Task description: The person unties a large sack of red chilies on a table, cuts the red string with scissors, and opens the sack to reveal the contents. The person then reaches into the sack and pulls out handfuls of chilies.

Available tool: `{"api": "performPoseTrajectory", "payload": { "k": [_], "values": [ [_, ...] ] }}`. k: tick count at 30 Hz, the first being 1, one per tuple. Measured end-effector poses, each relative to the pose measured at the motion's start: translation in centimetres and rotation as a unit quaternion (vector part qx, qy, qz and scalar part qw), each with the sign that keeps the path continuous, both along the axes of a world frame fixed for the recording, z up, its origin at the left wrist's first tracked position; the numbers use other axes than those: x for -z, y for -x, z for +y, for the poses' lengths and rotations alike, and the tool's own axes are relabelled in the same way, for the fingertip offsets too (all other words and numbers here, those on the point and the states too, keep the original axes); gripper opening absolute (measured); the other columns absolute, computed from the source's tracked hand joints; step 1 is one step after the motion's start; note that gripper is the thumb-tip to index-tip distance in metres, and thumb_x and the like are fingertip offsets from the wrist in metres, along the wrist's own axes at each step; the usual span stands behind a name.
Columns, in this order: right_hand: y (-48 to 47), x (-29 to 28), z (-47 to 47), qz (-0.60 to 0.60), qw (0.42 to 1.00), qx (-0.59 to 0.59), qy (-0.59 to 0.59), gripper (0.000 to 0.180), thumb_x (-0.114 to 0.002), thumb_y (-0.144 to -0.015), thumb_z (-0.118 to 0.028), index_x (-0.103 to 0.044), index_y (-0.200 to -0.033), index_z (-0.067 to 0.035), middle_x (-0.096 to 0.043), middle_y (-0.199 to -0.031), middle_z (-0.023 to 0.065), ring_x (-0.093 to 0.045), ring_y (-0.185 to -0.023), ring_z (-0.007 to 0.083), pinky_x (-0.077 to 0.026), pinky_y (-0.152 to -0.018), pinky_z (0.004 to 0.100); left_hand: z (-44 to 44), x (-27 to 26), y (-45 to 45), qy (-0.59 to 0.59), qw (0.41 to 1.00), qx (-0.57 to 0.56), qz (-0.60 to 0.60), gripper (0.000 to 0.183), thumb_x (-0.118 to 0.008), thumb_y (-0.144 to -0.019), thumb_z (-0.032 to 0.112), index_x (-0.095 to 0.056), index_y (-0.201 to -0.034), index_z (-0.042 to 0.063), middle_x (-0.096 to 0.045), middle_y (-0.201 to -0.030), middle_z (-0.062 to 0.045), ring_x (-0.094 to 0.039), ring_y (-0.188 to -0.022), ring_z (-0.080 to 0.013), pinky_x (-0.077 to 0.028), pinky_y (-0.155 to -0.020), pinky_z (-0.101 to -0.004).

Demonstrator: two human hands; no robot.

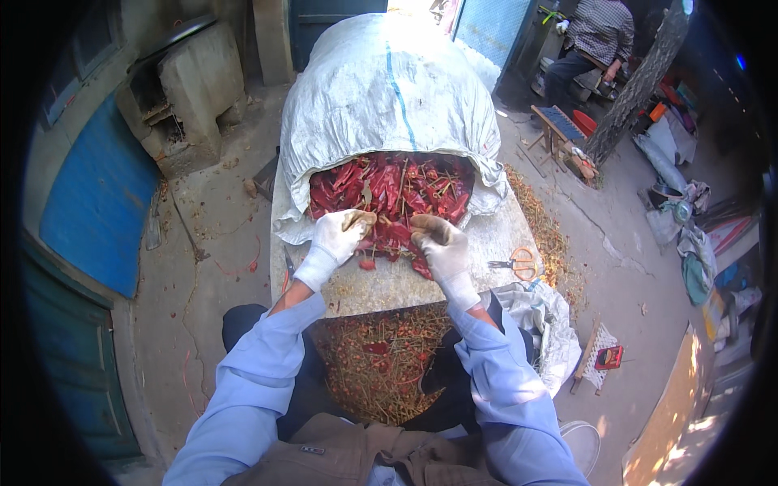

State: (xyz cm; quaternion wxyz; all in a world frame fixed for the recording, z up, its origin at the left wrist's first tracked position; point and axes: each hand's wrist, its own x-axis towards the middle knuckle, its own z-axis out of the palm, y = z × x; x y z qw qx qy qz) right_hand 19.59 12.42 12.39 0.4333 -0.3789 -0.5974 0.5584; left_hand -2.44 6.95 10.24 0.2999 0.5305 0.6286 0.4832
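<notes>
A large white woven sack (346,91) lies on a pale board (364,297), its mouth facing me. Dried red chili peppers (383,179), many with stems, fill the mouth and spill onto the board. My left hand (340,234), in a white glove with soiled fingertips, hovers at the pile's near left with its fingers drawn together. Whether anything is pinched there is hidden. My right hand (444,246), gloved too, has its curled fingers against a red chili pepper (398,232) at the pile's front. Orange-handled scissors (516,263) rest right of that hand.
Another blade-like tool (289,264) lies at the board's left edge. Stems and chili scraps (377,358) are heaped between my legs. A crumpled white sack (547,328) sits at right. Beyond are a folding stool (559,124), a tree trunk (638,85) and a seated person (592,36).
</notes>
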Motion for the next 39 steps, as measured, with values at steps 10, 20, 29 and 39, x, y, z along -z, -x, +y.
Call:
{"api": "performPoseTrajectory", "payload": {
  "k": [10,20,29,39],
  "values": [
    [1.3,-0.6,-1.5,-0.133,0.915,-0.07,-0.374,0.023,-0.068,-0.083,0.006,-0.072,-0.105,0.0,-0.07,-0.1,0.0158,-0.07,-0.092,0.0323,-0.057,-0.078,0.0361,0.7,2.3,-0.1,0.031,0.925,0.042,-0.378,0.019,-0.057,-0.097,0.0,-0.064,-0.113,-0.009,-0.072,-0.108,-0.015,-0.07,-0.097,-0.0199,-0.058,-0.086,-0.031],
    [1.3,-0.6,-1.0,-0.241,0.936,-0.025,-0.255,0.039,-0.076,-0.086,-0.02,-0.067,-0.115,0.004,-0.071,-0.105,0.0209,-0.072,-0.095,0.0326,-0.057,-0.082,0.0377,0.0,-0.8,-1.8,-0.027,0.957,-0.008,-0.287,0.021,-0.069,-0.092,-0.001,-0.068,-0.111,-0.009,-0.074,-0.104,-0.013,-0.07,-0.093,-0.0155,-0.057,-0.087,-0.0273],
    [1.8,1.2,-0.6,-0.183,0.963,-0.1,-0.169,0.045,-0.074,-0.087,-0.023,-0.064,-0.119,0.007,-0.071,-0.105,0.0257,-0.072,-0.099,0.0353,-0.056,-0.084,0.0384,-1.2,-1.9,-3.3,-0.026,0.982,0.042,-0.183,0.026,-0.071,-0.091,0.001,-0.067,-0.115,-0.009,-0.074,-0.105,-0.013,-0.07,-0.095,-0.0139,-0.057,-0.086,-0.0266],
    [2.0,1.3,-0.3,-0.191,0.961,-0.143,-0.138,0.027,-0.07,-0.09,-0.012,-0.067,-0.111,0.005,-0.07,-0.095,0.0263,-0.072,-0.089,0.0346,-0.054,-0.076,0.0373,-0.9,-1.3,-2.6,0.007,0.963,0.048,-0.264,0.022,-0.066,-0.094,0.003,-0.066,-0.111,-0.01,-0.074,-0.102,-0.013,-0.07,-0.092,-0.0161,-0.056,-0.084,-0.028]
  ]
}}
